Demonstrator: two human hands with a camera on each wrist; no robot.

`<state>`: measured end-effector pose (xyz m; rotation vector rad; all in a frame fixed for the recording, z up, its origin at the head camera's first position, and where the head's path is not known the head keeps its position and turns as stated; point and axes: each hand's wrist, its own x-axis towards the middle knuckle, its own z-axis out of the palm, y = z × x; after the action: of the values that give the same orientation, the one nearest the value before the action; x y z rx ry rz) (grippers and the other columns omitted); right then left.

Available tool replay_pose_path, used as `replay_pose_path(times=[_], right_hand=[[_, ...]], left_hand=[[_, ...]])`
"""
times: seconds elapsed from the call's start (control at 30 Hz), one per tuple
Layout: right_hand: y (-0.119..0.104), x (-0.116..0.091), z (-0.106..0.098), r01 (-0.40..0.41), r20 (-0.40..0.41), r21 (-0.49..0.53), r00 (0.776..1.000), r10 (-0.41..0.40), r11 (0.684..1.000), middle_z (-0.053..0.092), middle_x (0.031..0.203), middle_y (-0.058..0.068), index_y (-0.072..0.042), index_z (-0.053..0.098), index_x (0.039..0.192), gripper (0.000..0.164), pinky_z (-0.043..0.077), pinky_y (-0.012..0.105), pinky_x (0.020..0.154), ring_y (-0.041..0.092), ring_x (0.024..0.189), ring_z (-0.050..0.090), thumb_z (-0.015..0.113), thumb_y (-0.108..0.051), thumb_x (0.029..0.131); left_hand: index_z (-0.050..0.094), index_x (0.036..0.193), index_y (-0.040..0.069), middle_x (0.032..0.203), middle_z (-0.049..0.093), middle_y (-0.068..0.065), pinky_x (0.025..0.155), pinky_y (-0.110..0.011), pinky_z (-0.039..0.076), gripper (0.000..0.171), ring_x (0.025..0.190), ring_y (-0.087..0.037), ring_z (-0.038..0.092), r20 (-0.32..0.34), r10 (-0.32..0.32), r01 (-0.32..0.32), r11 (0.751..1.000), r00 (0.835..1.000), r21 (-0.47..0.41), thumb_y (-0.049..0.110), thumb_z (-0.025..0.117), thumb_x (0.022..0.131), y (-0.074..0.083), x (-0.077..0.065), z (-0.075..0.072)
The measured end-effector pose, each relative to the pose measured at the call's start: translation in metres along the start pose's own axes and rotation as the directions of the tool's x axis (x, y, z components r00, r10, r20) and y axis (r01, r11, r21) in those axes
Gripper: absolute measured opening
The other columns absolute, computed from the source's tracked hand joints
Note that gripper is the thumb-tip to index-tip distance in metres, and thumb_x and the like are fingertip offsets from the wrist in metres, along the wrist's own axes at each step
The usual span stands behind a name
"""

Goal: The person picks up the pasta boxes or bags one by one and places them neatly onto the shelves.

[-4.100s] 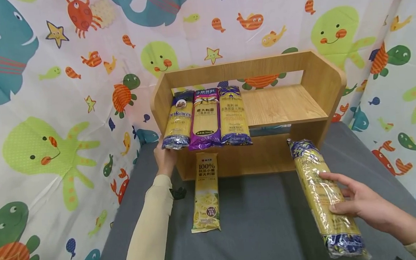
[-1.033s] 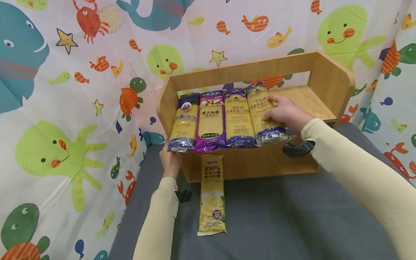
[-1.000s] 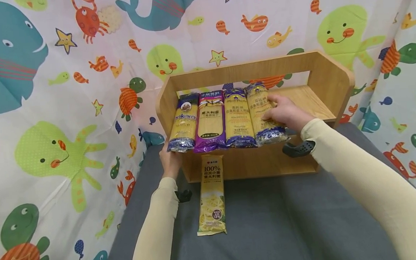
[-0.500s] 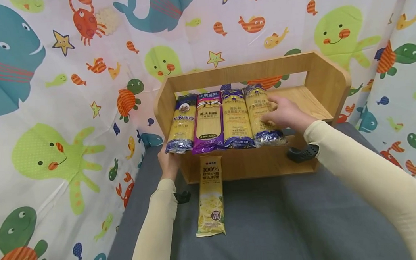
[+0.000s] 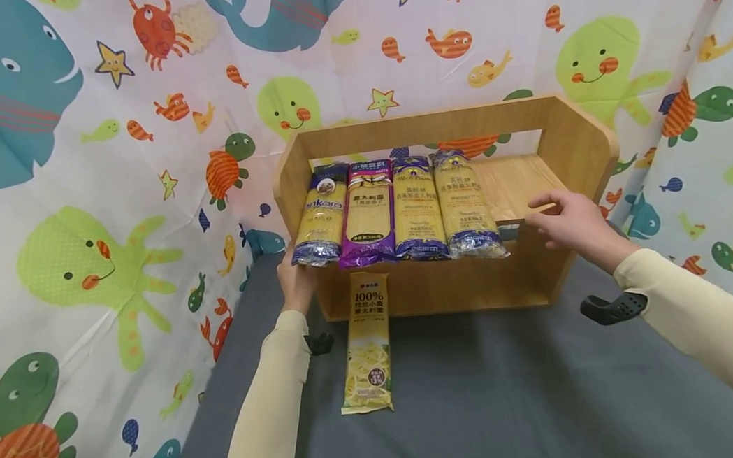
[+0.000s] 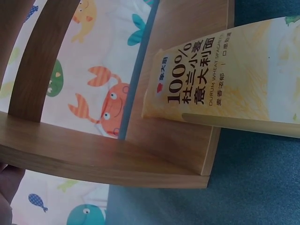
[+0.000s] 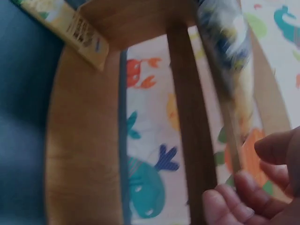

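A two-tier wooden shelf (image 5: 423, 127) stands on the grey table. Across its upper board lie a blue-ended pasta bag (image 5: 320, 221), a purple pasta bag (image 5: 368, 218) and two spaghetti bags, the left one (image 5: 417, 208) and the right one (image 5: 468, 205). My left hand (image 5: 297, 284) grips the shelf's left side panel; its fingertips are hidden in the head view. Loosely curled and holding nothing, my right hand (image 5: 576, 227) is at the front of the upper board's right part, apart from the bags.
A yellow pasta packet (image 5: 366, 348) lies flat, its top end inside the lower tier and the rest on the grey tabletop (image 5: 464, 391). A sea-animal patterned curtain (image 5: 166, 150) closes off the back and sides. The shelf's right side panel (image 5: 578, 146) rises beside my right hand.
About four seconds ago my right hand held the right spaghetti bag over the table. That bag then came onto the shelf, and my hand has since let go and moved right. Left hand stays put.
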<state>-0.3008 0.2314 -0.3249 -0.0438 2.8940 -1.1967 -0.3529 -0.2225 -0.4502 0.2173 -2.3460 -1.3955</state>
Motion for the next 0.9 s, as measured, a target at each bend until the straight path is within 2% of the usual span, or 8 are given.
replay_pose_path(times=[0.17,0.27,0.37,0.57,0.77,0.9], right_hand=[[0.043,-0.004,0.013,-0.014,0.028,0.060,1.000,0.013,0.998,0.059,0.128,0.031,0.003,0.051,0.137,0.048,0.061,0.030,0.070,0.020,0.091,0.065,0.059,-0.029,0.102],[0.064,-0.004,0.033,-0.046,0.087,0.114,0.995,0.037,0.992,0.058,0.131,0.034,0.005,0.047,0.141,0.053,0.062,0.034,0.072,0.014,0.087,0.066,0.060,-0.027,0.101],[0.075,-0.007,0.061,-0.102,0.164,0.154,0.984,0.076,0.983,0.057,0.132,0.035,0.007,0.043,0.145,0.058,0.062,0.036,0.072,0.015,0.088,0.068,0.060,-0.027,0.101],[0.072,-0.011,0.135,-0.165,0.270,0.242,0.958,0.097,0.956,0.058,0.131,0.037,0.009,0.035,0.149,0.063,0.062,0.041,0.070,0.026,0.088,0.071,0.062,-0.020,0.099],[0.060,-0.010,0.213,-0.234,0.300,0.358,0.946,0.125,0.904,0.061,0.130,0.036,0.009,0.032,0.151,0.075,0.062,0.048,0.069,0.034,0.090,0.071,0.070,-0.017,0.092],[0.049,-0.012,0.255,-0.264,0.333,0.404,0.934,0.128,0.876,0.066,0.121,0.032,0.005,0.034,0.152,0.076,0.062,0.047,0.070,0.035,0.090,0.072,0.072,-0.019,0.090]], left_hand=[[0.046,0.152,0.018,0.133,0.067,-0.017,0.091,-0.054,0.056,0.059,0.105,-0.035,0.063,-0.001,-0.002,0.002,1.000,1.000,0.004,0.049,0.052,0.102,0.001,0.001,-0.001],[0.046,0.152,0.018,0.133,0.067,-0.017,0.090,-0.054,0.056,0.059,0.105,-0.035,0.064,0.000,-0.003,0.003,1.000,1.000,0.007,0.049,0.051,0.103,0.001,0.001,-0.002],[0.046,0.152,0.018,0.133,0.067,-0.017,0.091,-0.054,0.056,0.060,0.106,-0.036,0.064,0.005,-0.004,0.004,1.000,1.000,0.011,0.051,0.051,0.102,0.000,0.002,-0.001],[0.046,0.151,0.017,0.133,0.067,-0.017,0.092,-0.055,0.056,0.060,0.107,-0.036,0.065,0.002,0.007,-0.007,1.000,1.000,0.005,0.050,0.052,0.101,-0.001,0.001,-0.001],[0.049,0.149,0.015,0.129,0.069,-0.018,0.092,-0.055,0.056,0.055,0.105,-0.037,0.066,-0.009,0.020,-0.020,1.000,1.000,0.009,0.046,0.052,0.103,0.000,0.000,-0.001],[0.048,0.150,0.016,0.131,0.068,-0.017,0.095,-0.054,0.056,0.058,0.108,-0.036,0.066,0.001,0.017,-0.017,1.000,1.000,0.006,0.048,0.052,0.102,0.000,0.000,-0.002]])
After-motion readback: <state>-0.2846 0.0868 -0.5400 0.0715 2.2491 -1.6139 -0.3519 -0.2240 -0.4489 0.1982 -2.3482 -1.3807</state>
